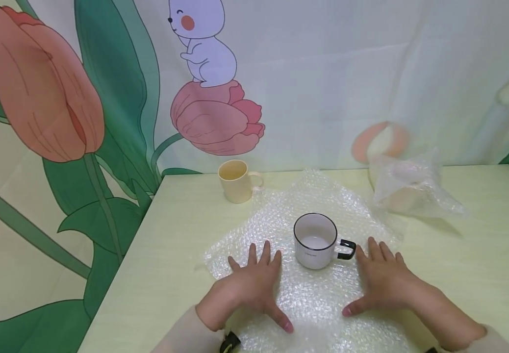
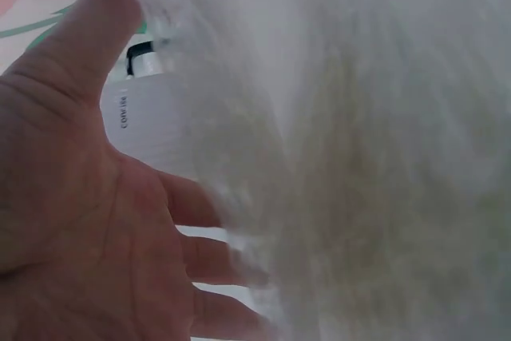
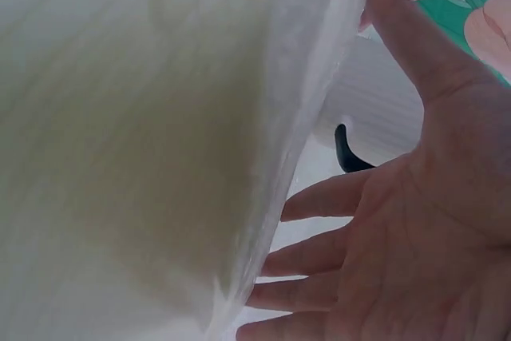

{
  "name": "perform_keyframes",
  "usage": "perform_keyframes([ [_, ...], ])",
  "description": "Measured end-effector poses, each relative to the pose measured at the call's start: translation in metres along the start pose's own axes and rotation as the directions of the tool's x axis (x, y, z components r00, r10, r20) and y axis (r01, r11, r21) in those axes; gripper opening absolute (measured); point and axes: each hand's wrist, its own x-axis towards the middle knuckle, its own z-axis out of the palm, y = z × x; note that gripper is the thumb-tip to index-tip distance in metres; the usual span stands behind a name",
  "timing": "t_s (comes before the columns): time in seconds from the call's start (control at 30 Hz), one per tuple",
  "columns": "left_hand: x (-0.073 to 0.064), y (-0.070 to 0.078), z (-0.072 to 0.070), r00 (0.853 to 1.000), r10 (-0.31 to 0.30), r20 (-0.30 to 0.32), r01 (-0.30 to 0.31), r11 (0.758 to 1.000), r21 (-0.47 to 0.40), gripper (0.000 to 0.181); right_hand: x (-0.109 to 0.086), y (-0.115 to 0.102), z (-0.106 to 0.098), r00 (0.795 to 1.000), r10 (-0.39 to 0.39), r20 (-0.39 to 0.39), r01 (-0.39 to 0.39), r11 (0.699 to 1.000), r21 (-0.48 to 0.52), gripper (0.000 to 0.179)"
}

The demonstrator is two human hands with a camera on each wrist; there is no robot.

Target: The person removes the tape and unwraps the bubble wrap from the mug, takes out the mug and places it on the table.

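White mug (image 1: pixel 315 256) is seen upright on the bubble wrap (image 1: pixel 314 299), between the hands, its black handle (image 1: pixel 346 256) turned toward the right. Left hand (image 1: pixel 258 289) and right hand (image 1: pixel 382 279) are both spread wide, fingers straight, laid against the wrap; nothing is seen to be gripped, though some fingertips are hidden behind film in the wrist views. Right fingertips are held just beside the handle; contact cannot be told. Main risk judged: if the sheet is tugged unevenly, the mug could be slid or tipped. The handle could be knocked by an inward sweep. Yellow mug (image 1: pixel 235 189), near the far edge of the wrap, could be nudged by a dragged sheet.
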Motion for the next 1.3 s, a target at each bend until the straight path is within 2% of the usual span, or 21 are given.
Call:
perform_keyframes([
  [0.23, -0.003, 0.004, 0.003, 0.999, -0.027, -0.017, 0.028, 0.998, 0.063, 0.16, -0.002, -0.008, 0.001, 1.0, 0.02, -0.008, -0.02, 0.999, -0.032, 0.156],
  [0.4, -0.004, 0.003, 0.007, 0.999, -0.039, -0.017, 0.04, 0.996, 0.076, 0.163, -0.001, -0.012, 0.001, 1.0, 0.026, -0.014, -0.027, 0.999, -0.036, 0.158],
  [0.63, -0.006, 0.002, 0.013, 0.998, -0.044, -0.046, 0.047, 0.997, 0.062, 0.165, 0.0, -0.016, 0.002, 1.0, 0.027, -0.014, -0.028, 0.999, -0.035, 0.158],
  [0.9, -0.001, 0.005, 0.021, 0.999, -0.022, -0.046, 0.024, 0.998, 0.052, 0.165, -0.003, -0.009, 0.01, 0.999, 0.012, -0.042, -0.013, 0.999, -0.033, 0.156],
  [1.3, -0.004, 0.004, 0.02, 0.999, -0.018, -0.043, 0.02, 0.999, 0.045, 0.165, -0.004, -0.007, 0.013, 0.998, -0.005, -0.064, 0.001, 0.998, -0.056, 0.157],
])
